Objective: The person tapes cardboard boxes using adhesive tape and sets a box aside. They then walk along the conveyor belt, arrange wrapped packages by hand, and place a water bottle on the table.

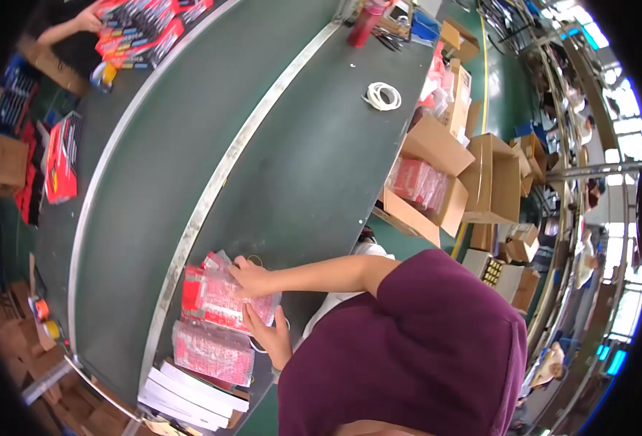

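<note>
A red box in clear bubble wrap lies on the dark table in front of me. My right hand is at its upper edge, fingers bent and closed on the wrap. My left hand rests against the near side of the same package, its fingers stretched out and the thumb apart. Just below lies a second bubble-wrapped package, touching or nearly touching the first. A stack of white papers or booklets sits beside that one at the table's end.
A coil of white cable and a red bottle stand farther along the table. Beside it, an open carton contains wrapped red packages. Past a metal rail, another person's hand touches red boxes.
</note>
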